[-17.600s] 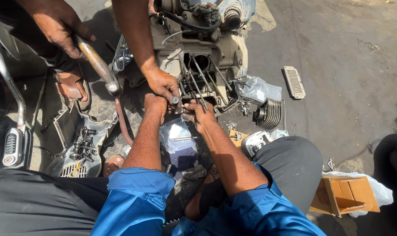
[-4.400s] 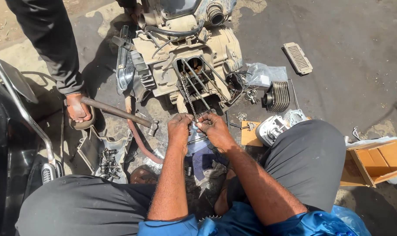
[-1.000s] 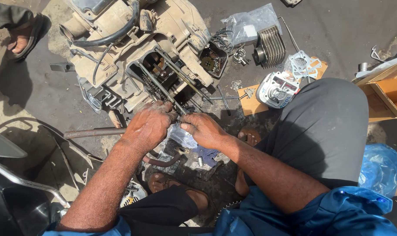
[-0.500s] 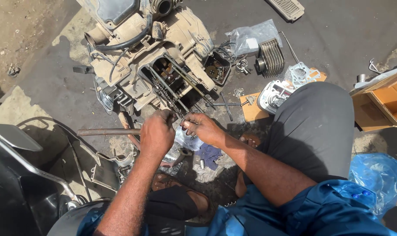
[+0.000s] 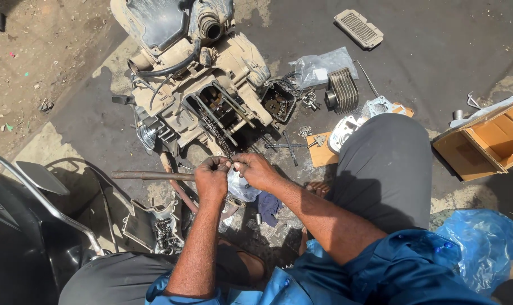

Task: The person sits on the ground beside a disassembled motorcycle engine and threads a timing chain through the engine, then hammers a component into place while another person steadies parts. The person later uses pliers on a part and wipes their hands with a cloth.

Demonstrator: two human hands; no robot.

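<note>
The concrete floor [image 5: 448,51] fills the view, sunlit and bare toward the upper right and stained dark round the work; the widest free ground lies along the top right edge and at the upper left, where dirt takes over; a dark scooter body [image 5: 14,237] with a chromed rail closes off the lower left corner; the stripped motorcycle engine [image 5: 200,85] lies in the upper middle, its crankcase mouth open and four long studs [image 5: 222,116] pointing toward the person; an open cardboard box [image 5: 482,144] sits at the right edge, well apart from the engine, with a crumpled blue plastic bag [image 5: 482,248] below it; a finned cylinder block [image 5: 342,90] lies just beside a clear plastic bag [image 5: 323,66] to the right of the engine, and a ribbed rectangular cover [image 5: 358,28] lies alone near the top edge; a rusty metal bar [image 5: 149,175] runs across the floor to the left of the hands; the left hand [image 5: 212,179] and right hand [image 5: 255,169] meet just below the stud ends, both with fingers curled and fingertips pressed together, pinching a small metal part [image 5: 232,164] between them; what the part is cannot be told; under the hands lies a pale plastic wrapper [image 5: 240,186], close against the person's knees.
</note>
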